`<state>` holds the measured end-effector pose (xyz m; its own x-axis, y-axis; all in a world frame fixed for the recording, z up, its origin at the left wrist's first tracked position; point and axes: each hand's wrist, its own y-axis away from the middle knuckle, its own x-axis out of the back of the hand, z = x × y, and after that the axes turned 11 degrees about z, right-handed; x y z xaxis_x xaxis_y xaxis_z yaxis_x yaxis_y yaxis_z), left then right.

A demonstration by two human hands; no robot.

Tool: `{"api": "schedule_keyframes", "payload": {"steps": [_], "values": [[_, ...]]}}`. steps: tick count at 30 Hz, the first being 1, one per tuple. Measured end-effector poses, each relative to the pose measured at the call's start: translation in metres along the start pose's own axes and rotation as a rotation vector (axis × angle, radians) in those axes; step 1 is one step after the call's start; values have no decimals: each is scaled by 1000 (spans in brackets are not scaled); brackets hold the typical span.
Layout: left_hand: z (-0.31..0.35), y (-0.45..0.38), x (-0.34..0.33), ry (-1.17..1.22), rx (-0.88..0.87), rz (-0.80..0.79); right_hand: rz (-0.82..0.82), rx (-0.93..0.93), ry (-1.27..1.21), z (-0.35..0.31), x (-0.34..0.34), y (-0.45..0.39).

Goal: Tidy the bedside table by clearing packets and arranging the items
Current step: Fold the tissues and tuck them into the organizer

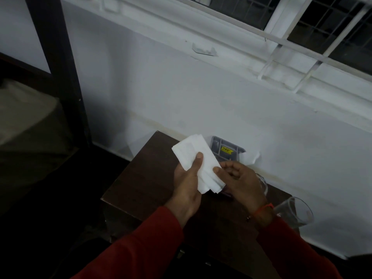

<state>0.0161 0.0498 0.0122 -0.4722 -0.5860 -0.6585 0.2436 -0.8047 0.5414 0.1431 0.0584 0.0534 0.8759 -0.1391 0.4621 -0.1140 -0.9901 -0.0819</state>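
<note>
Hands meet above the dark brown wooden desk point(145, 178): left hand point(188, 184) grips folded white paper tissue point(198, 162); right hand point(239, 182), at three o'clock, pinches its edge.

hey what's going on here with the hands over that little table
A person in red sleeves stands over a dark wooden bedside table by a white wall. The left hand grips a stack of white tissues, thumb on top, while the right hand pinches the stack's lower edge. Behind the tissues a grey plastic item with a yellow label rests against the wall. A clear glass stands at the table's right end. Another clear item behind the right wrist is mostly hidden.
</note>
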Motion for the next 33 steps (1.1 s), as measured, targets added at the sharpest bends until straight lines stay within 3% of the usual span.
{"api": "schedule_keyframes", "payload": {"steps": [6,11,18,22,29,33], "values": [[6,1,0,133,134,-99,115,97,-12,-1,-4,4],[7,-2,-1,243,169,-117,141,132,-228,-2,-6,6],[7,-6,1,258,137,-41,282,-142,-534,-1,-3,-5],[9,-6,3,187,150,90,328,-176,-639,-4,12,-28],[14,0,2,157,155,134,294,-240,-309,9,28,-79],[17,1,3,139,165,148,345,-18,193,13,36,-98]]}}
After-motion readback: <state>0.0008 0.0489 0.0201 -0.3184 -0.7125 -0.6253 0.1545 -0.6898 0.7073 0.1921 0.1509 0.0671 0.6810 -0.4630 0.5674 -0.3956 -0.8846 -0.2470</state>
